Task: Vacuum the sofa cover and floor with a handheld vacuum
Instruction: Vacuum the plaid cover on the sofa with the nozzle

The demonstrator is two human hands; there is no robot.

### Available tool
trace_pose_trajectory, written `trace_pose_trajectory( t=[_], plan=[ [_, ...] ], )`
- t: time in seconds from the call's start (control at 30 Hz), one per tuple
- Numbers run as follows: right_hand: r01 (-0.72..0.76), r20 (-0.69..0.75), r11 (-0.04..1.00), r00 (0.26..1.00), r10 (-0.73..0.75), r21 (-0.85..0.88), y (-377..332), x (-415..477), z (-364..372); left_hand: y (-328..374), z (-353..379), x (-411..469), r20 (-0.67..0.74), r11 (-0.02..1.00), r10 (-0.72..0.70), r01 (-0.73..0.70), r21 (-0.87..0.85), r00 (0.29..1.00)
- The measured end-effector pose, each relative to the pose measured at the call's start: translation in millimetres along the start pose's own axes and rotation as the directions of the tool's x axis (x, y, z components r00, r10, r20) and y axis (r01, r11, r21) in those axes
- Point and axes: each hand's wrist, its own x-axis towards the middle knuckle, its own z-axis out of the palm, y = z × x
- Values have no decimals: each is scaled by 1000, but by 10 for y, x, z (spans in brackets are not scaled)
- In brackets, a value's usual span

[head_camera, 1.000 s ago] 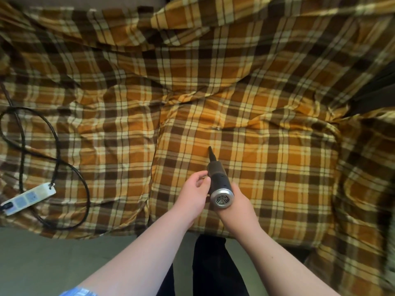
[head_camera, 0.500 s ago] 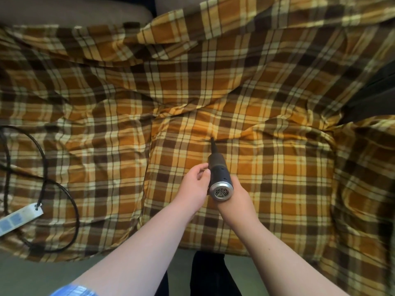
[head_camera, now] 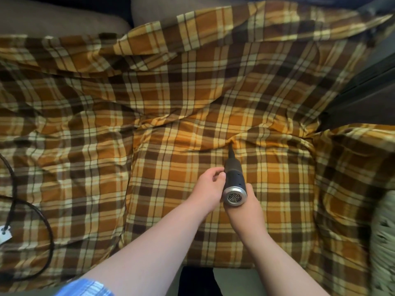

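An orange and brown plaid sofa cover (head_camera: 171, 116) lies over the seat and backrest. The black handheld vacuum (head_camera: 234, 181) with a silver rear grille points away from me. Its thin nozzle touches a fold of the cover at the back of the seat cushion. My right hand (head_camera: 245, 212) grips the vacuum from underneath, its fingers mostly hidden by the body. My left hand (head_camera: 210, 189) holds the vacuum's left side with curled fingers and the thumb on the body.
A black cable (head_camera: 32, 210) loops on the cover at the left, beside a white power strip (head_camera: 4, 237) at the frame edge. A pale woven item (head_camera: 384, 242) sits at the right edge. Greenish floor (head_camera: 233, 280) shows below the seat.
Both hands have pushed the vacuum forward along the seat until its nozzle reached the fold at the back. The view has shifted, so the cable and power strip sit further left.
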Motion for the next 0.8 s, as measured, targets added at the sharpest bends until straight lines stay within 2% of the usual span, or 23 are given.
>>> trace_pose_trajectory(
  t=[0.17,0.4,0.5,0.63,0.8],
  plan=[
    [24,17,998,1000,-25,58,-70,36,-84,68,22,44,-7,1000,26,-26,-5,1000],
    [107,227,994,968,-108,16,-418,151,306,-32,-542,50,-215,996,-1,-18,-86,977],
    [123,266,992,956,-121,10,-476,129,516,-64,-734,12,-280,997,-15,-8,-78,960],
    [49,240,995,968,-68,85,-350,78,502,-100,-636,-32,-259,998,1,-19,-67,966],
    [-10,139,988,990,-12,157,68,78,167,-127,-83,-11,-175,1000,9,-12,-13,984]
  ],
)
